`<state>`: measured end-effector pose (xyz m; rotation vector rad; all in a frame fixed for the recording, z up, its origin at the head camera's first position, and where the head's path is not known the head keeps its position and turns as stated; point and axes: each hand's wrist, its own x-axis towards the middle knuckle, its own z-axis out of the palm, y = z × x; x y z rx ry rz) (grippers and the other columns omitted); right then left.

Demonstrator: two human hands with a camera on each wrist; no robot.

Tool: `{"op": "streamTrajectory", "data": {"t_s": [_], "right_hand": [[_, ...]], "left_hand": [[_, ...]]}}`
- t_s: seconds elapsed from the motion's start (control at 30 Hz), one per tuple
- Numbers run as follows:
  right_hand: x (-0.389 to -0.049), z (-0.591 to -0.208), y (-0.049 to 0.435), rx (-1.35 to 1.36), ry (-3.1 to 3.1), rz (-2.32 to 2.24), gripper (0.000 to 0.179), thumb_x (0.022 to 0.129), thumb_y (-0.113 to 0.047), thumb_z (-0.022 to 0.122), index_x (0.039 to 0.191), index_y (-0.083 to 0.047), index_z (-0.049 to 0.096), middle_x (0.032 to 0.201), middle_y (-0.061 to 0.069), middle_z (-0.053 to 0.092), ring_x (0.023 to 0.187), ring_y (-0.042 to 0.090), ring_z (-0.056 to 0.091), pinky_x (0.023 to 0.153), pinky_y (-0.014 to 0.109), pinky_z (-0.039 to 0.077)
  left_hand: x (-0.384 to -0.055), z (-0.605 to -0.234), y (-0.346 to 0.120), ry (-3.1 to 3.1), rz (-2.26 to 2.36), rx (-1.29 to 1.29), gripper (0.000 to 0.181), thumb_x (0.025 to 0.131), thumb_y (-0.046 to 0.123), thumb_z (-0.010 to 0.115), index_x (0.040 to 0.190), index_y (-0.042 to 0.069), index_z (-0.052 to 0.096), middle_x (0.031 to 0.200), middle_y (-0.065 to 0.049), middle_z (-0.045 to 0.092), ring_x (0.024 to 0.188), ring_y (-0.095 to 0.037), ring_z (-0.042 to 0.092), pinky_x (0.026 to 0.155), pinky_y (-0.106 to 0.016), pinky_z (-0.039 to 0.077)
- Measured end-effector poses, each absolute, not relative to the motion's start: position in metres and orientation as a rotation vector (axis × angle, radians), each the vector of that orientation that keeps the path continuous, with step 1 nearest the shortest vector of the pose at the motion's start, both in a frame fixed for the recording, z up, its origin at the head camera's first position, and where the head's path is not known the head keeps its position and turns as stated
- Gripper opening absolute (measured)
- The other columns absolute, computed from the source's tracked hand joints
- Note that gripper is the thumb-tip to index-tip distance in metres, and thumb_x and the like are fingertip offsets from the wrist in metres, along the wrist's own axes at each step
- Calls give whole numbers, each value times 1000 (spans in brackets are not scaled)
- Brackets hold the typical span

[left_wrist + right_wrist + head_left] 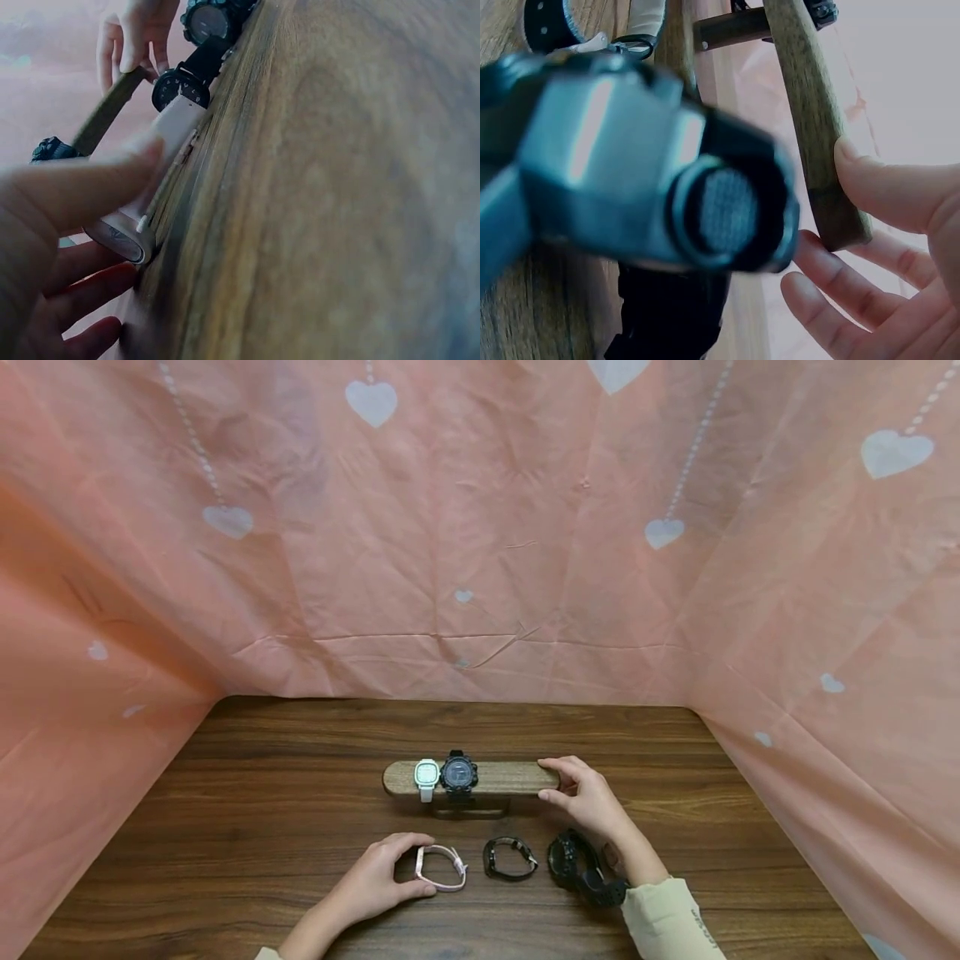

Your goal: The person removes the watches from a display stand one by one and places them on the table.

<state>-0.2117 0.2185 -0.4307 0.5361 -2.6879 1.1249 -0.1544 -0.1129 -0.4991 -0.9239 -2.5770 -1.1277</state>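
Note:
My left hand (375,878) holds a pale pink wristwatch (419,862) lying on its side on the table, thumb on the near edge and index finger on the far edge. In the left wrist view the thumb crosses its strap and fingers lie by the watch face (116,241). My right hand (594,800) grips the right end of a wooden watch stand (510,778), thumb in front and fingers behind. On the stand's left half sit a white watch (427,773) and, beside it, a bulky black watch (458,773).
A slim black watch (490,858) lies in front of the stand. Bulky black watches (562,861) lie to its right, partly hidden by the right forearm. The wooden table (225,827) is enclosed by pink cloth (495,560) printed with white hearts.

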Motion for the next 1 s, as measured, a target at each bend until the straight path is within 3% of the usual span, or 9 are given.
{"op": "streamTrajectory", "data": {"t_s": [0.27, 0.43, 0.53, 0.8, 1.0], "right_hand": [[-211, -434, 217, 523, -2670, 1149, 44, 78, -12, 75, 121, -7, 62, 112, 6, 60, 77, 13, 57, 64, 26, 50], [-211, -434, 217, 523, -2668, 1146, 45, 78, -11, 75, 120, -8, 62, 112, 6, 61, 77, 13, 57, 65, 27, 51], [-210, -432, 217, 523, -2671, 1135, 45, 78, -12, 75, 120, -8, 62, 111, 5, 61, 77, 13, 56, 65, 28, 51], [-210, -432, 217, 532, -2668, 1120, 44, 78, -12, 75, 120, -7, 63, 107, 5, 62, 77, 13, 56, 65, 34, 51], [-211, -431, 218, 531, -2675, 1135, 44, 78, -13, 75, 120, -8, 62, 108, 5, 61, 78, 14, 56, 65, 34, 51]], "left_hand": [[-156, -491, -117, -2461, -1163, -911, 52, 73, 36, 78, 116, 10, 61, 113, 6, 62, 106, -15, 57, 88, -36, 48], [-161, -474, -123, -2345, -1221, -925, 43, 77, 25, 77, 115, 12, 62, 111, 0, 64, 103, -16, 59, 86, -37, 50], [-164, -464, -127, -2300, -1223, -917, 40, 78, 21, 76, 115, 15, 62, 110, 1, 64, 101, -17, 61, 84, -37, 50], [-169, -445, -133, -2234, -1203, -828, 33, 77, 15, 76, 108, 8, 65, 103, -1, 66, 100, -15, 60, 88, -21, 44], [-175, -442, -136, -2192, -1212, -808, 35, 74, 9, 78, 106, 7, 66, 101, -2, 66, 98, -17, 61, 89, -17, 43]]}}
